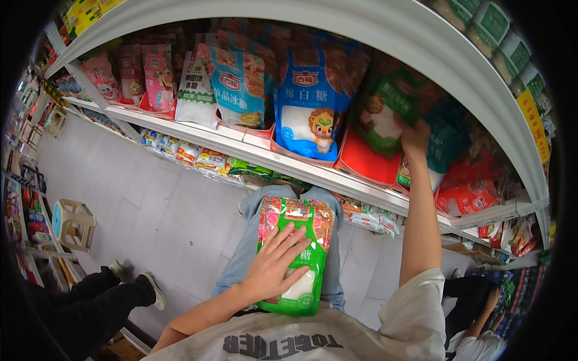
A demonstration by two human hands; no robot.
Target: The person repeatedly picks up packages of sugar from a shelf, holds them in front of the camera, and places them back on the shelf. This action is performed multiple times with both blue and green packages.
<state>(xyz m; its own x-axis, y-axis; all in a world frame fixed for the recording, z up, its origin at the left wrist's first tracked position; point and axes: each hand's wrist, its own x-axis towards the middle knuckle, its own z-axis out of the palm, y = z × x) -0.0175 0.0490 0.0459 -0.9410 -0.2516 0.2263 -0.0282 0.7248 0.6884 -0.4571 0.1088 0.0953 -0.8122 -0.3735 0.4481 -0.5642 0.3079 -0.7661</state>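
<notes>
On my lap lies a stack of green sugar pouches (pixel 316 266), and my left hand (pixel 277 264) rests on top of it with the fingers spread. My right hand (pixel 415 135) reaches into the shelf at the side of another green sugar pouch (pixel 384 113); both are blurred and dim, and the fingers are partly hidden. That pouch stands tilted over a red display tray (pixel 365 155). Left of it a blue sugar pouch (pixel 307 104) stands upright; to the right are teal pouches (pixel 445 140).
The white shelf edge (pixel 253 148) runs below my right arm, with a curved shelf board above. Red bags (pixel 474 194) lie at the right. A stool (pixel 74 223) stands on the floor at left. One person's legs (pixel 122 293) are at lower left; another person (pixel 483 329) is at lower right.
</notes>
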